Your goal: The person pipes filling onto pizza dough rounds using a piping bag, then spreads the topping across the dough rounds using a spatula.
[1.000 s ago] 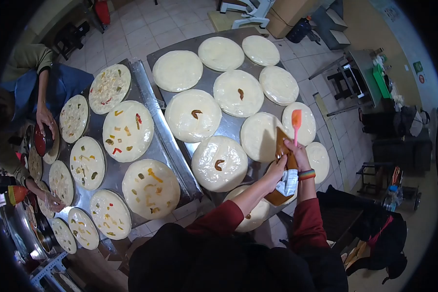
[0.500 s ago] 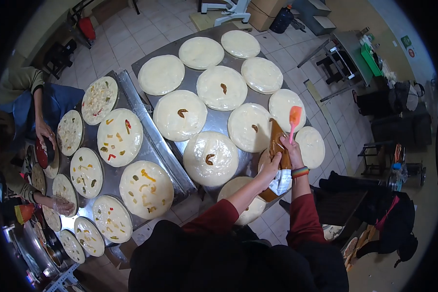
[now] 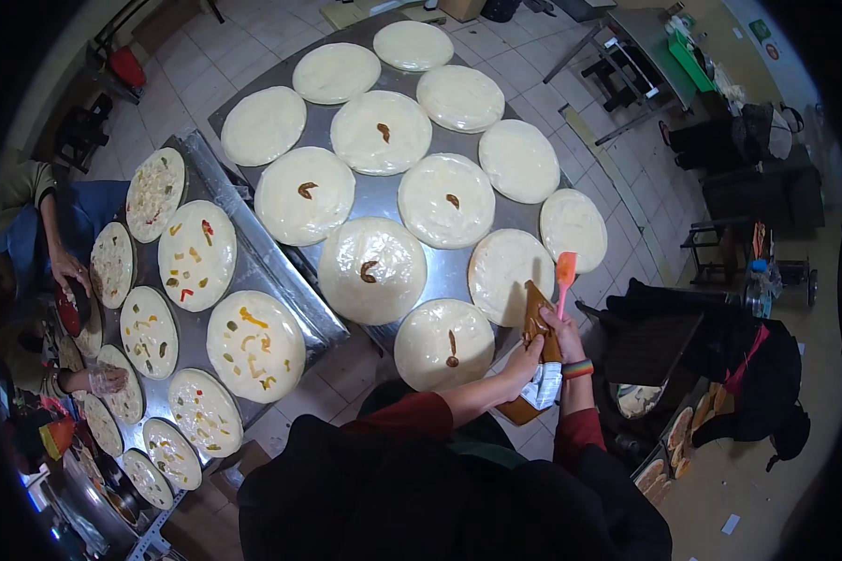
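Metal table (image 3: 376, 194): bears pale rounds, five with brown marks. At its near right side, a plain round (image 3: 507, 271), the brown bag (image 3: 534, 309) slanting over its edge. Left hand (image 3: 519, 366): fingers clamped on the bag. Right hand (image 3: 563, 335): fingers closed round bag and spatula (image 3: 566, 269), blade up. Step in hand, judged: placing the bag tip for a mark. Next move would call for a centred tip, then a short, even squeeze
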`<action>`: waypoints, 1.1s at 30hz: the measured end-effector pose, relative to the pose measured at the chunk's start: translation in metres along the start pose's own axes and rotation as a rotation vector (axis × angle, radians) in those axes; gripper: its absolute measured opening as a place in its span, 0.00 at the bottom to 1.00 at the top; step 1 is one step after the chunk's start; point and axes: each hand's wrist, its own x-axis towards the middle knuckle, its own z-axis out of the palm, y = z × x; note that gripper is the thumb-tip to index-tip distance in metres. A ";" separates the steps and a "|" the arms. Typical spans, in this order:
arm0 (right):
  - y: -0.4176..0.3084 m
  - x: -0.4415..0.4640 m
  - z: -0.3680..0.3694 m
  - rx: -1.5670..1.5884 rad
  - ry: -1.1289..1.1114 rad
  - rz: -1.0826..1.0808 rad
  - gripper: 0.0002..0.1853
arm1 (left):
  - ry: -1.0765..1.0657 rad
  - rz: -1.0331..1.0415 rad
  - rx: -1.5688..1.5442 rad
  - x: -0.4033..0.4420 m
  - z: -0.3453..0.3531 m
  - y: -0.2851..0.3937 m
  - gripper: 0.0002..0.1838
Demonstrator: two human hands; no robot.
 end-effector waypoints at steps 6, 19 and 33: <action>0.012 0.005 -0.028 -0.044 -0.069 0.069 0.11 | 0.054 -0.006 -0.066 0.015 0.009 -0.027 0.25; -0.055 0.047 -0.107 0.103 -0.310 -0.150 0.18 | 0.159 0.508 0.090 0.107 0.099 -0.046 0.25; -0.089 0.139 -0.172 -0.160 -0.190 -0.011 0.14 | 0.085 0.126 -0.227 0.198 0.143 -0.010 0.22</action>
